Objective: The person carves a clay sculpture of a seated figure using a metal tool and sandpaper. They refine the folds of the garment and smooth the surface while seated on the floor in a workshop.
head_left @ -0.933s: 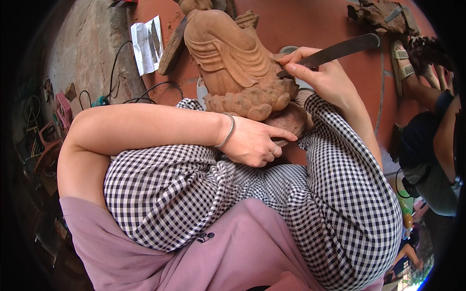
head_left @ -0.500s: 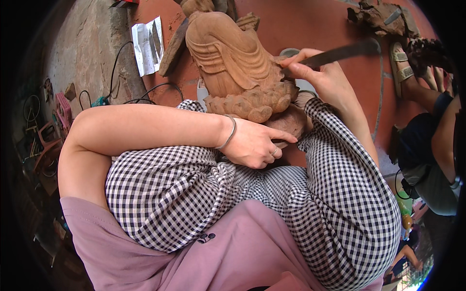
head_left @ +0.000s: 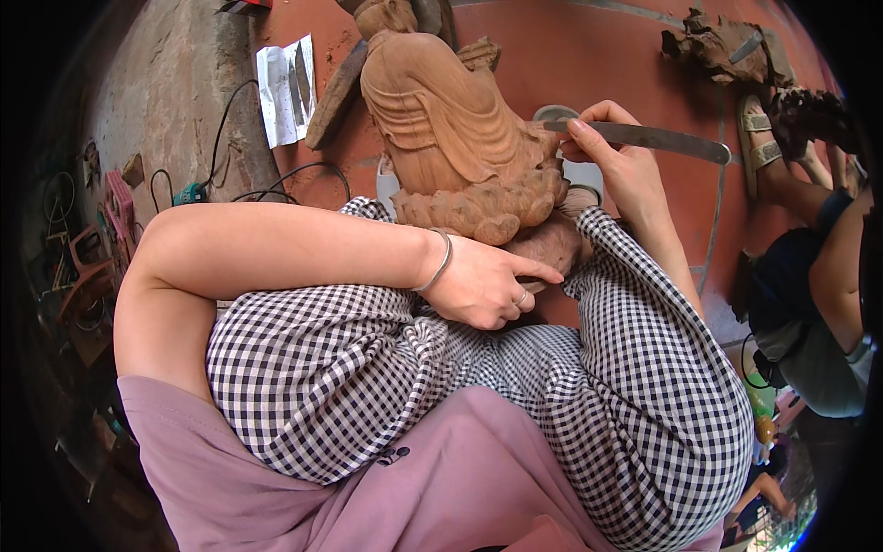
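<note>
Right-hand grip [head_left: 612, 152] on file [head_left: 644, 138], red floor [head_left: 598, 46]

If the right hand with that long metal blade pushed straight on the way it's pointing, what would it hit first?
Probably the carved reddish-brown wooden statue: the right hand aims the long flat metal blade leftward, its tip already at the statue's side.

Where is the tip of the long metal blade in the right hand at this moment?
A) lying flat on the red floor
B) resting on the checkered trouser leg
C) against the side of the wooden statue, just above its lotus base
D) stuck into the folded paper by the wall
C: the right hand holds the metal blade with its tip against the wooden statue, just above the lotus base.
</note>
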Motion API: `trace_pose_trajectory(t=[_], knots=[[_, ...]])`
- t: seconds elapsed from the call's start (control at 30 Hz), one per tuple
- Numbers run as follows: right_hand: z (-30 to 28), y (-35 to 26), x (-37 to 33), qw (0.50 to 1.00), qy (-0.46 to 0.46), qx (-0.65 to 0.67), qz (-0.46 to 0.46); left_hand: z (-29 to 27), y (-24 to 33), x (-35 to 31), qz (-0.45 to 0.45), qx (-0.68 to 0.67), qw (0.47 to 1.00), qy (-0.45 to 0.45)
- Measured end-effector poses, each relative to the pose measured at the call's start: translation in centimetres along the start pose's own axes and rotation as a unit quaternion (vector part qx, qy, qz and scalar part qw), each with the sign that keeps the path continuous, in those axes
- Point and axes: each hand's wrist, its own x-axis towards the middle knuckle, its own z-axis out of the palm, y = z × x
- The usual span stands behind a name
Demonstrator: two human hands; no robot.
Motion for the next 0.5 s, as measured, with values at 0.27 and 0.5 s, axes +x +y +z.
trace_pose_trajectory(t=[0.27,0.5], knots=[[-0.37,-0.19,0.07,1.000,0.021,-0.022,-0.004,-0.12,0.05,-0.19,-0.002,-0.002,1.000,0.005],[-0.20,-0.17,0.04,1.000,0.020,-0.011,-0.019,0.04,0.08,-0.18,0.003,0.006,1.000,0.015]])
